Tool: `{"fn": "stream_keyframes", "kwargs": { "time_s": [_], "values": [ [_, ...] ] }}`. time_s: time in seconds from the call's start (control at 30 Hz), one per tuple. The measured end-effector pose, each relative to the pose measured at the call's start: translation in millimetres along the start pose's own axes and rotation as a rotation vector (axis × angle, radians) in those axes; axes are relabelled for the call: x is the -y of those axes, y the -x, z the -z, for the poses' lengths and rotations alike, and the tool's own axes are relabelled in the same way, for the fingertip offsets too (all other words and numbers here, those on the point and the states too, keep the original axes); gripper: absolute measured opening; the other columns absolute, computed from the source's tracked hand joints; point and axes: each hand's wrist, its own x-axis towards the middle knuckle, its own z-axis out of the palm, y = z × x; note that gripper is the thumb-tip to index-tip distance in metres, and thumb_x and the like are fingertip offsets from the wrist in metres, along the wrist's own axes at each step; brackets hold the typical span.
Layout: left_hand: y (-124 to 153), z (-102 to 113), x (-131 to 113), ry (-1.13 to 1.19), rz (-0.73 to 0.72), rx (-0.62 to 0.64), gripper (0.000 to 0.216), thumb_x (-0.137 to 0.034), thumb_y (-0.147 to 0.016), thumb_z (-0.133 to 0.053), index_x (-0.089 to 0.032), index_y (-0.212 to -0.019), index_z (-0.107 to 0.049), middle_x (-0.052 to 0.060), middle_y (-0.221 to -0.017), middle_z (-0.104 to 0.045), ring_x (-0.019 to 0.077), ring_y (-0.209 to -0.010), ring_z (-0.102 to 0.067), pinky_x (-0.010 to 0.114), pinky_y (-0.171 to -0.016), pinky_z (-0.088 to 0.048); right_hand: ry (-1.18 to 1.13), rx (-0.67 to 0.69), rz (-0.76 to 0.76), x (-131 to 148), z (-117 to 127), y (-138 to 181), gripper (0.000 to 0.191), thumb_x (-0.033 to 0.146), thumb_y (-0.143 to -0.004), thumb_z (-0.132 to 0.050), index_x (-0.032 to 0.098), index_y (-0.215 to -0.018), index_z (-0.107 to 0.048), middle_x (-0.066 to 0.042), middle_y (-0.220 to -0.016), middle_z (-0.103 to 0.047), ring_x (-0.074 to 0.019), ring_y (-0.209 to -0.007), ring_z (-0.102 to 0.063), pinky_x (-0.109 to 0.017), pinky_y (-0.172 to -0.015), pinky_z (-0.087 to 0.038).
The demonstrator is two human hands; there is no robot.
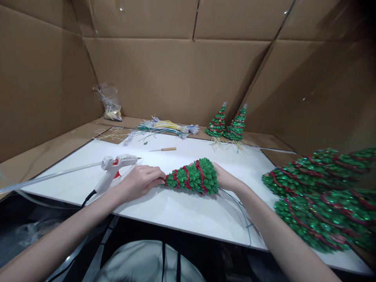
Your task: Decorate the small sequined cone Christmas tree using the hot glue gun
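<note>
A small green artificial Christmas tree [192,177] with red garland lies on its side over the white board [164,213], its narrow top to the left. My left hand [143,181] pinches that top between thumb and fingers. At the wide base, my right hand [221,176] reaches behind the tree; its fingers are mostly hidden by the branches, but it appears to hold the base. Thin green wires [242,215] trail from the base toward the board's front edge. Just left of my left hand is a white hot glue gun [113,168] with a red trigger.
A wooden-handled awl [169,149] lies mid-board. Behind it sits a bundle of white, yellow and green wires [167,127]. Two small decorated trees [216,123] stand at the back; larger green trees [317,219] lie at right. A plastic bag [111,105] stands back left. Cardboard walls [176,74] surround the board.
</note>
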Motion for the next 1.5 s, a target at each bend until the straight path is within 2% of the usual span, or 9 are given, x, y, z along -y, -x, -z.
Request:
{"fn": "stream_keyframes", "kwargs": {
  "time_s": [0.27,0.6,0.77,0.97,1.07,1.2,1.3,1.5],
  "values": [
    [-1.8,-1.7,0.3,-0.015,0.039,-0.009,0.017,-0.01,-0.09,-0.042,-0.017,-0.086,-0.057,0.001,-0.079,-0.066,0.0115,-0.069,-0.062,0.021,-0.063,-0.042,0.008,-0.001,0.009,3.5,-0.2,0.0,0.027,0.024,-0.076,-0.06,0.015,-0.1,-0.068,-0.006,-0.104,-0.071,-0.0285,-0.098,-0.064,-0.039,-0.085,-0.051],
    [-9.4,0.8,0.3,0.014,0.021,0.031,0.027,0.002,-0.08,-0.037,-0.017,-0.083,-0.056,0.001,-0.079,-0.066,0.0118,-0.068,-0.06,0.021,-0.063,-0.042,0.021,-0.004,-0.001,1.8,-0.4,0.6,0.025,0.024,-0.076,-0.06,0.014,-0.098,-0.067,-0.007,-0.103,-0.071,-0.0274,-0.097,-0.064,-0.04,-0.087,-0.051],
    [-8.4,1.5,1.8,0.083,0.075,0.036,0.02,-0.01,-0.09,-0.039,-0.017,-0.086,-0.058,0.002,-0.082,-0.067,0.0116,-0.072,-0.062,0.021,-0.064,-0.043,0.025,-0.001,-0.004,4.3,-0.6,1.3,0.027,0.025,-0.075,-0.061,0.014,-0.1,-0.067,-0.007,-0.105,-0.07,-0.0275,-0.099,-0.064,-0.038,-0.085,-0.051],
    [-1.8,6.1,-2.5,0.105,0.112,0.056,0.02,-0.015,-0.093,-0.038,-0.017,-0.097,-0.058,0.005,-0.09,-0.066,0.0137,-0.078,-0.062,0.023,-0.068,-0.044,0.042,0.009,0.0,1.9,0.3,3.0,0.024,0.022,-0.073,-0.06,0.015,-0.096,-0.067,-0.005,-0.1,-0.071,-0.0269,-0.095,-0.064,-0.035,-0.081,-0.052],
    [1.7,7.7,-6.2,0.094,0.131,0.087,0.015,-0.024,-0.093,-0.046,-0.018,-0.101,-0.056,0.005,-0.092,-0.064,0.0153,-0.079,-0.061,0.024,-0.068,-0.044,0.061,0.014,0.001,2.2,0.7,4.0,0.021,0.022,-0.073,-0.06,0.015,-0.091,-0.067,-0.005,-0.097,-0.071,-0.0263,-0.092,-0.064,-0.035,-0.081,-0.052],
    [3.9,6.0,-8.8,0.117,0.204,0.092,0.03,-0.034,-0.086,-0.059,-0.018,-0.111,-0.054,0.006,-0.1,-0.061,0.0154,-0.079,-0.06,0.024,-0.068,-0.045,0.065,0.008,0.004,7.4,-0.9,6.4,0.022,0.024,-0.074,-0.062,0.016,-0.094,-0.067,-0.005,-0.097,-0.071,-0.0266,-0.093,-0.064,-0.035,-0.082,-0.052],
    [3.3,2.6,-8.1,0.145,0.221,0.096,0.036,-0.033,-0.085,-0.06,-0.019,-0.118,-0.053,0.007,-0.103,-0.06,0.0137,-0.074,-0.059,0.024,-0.067,-0.046,0.059,0.017,-0.012,10.7,-3.0,8.9,0.02,0.026,-0.075,-0.062,0.017,-0.092,-0.067,-0.005,-0.095,-0.07,-0.026,-0.092,-0.064,-0.034,-0.08,-0.052],
    [4.0,-1.2,-6.1,0.174,0.133,0.087,0.026,-0.027,-0.088,-0.056,-0.019,-0.113,-0.057,0.006,-0.097,-0.063,0.0163,-0.084,-0.06,0.024,-0.071,-0.045,0.053,0.017,-0.056,16.4,-6.4,14.7,0.019,0.023,-0.075,-0.062,0.017,-0.092,-0.066,-0.004,-0.096,-0.07,-0.0251,-0.09,-0.063,-0.032,-0.079,-0.052]
  ]
}}
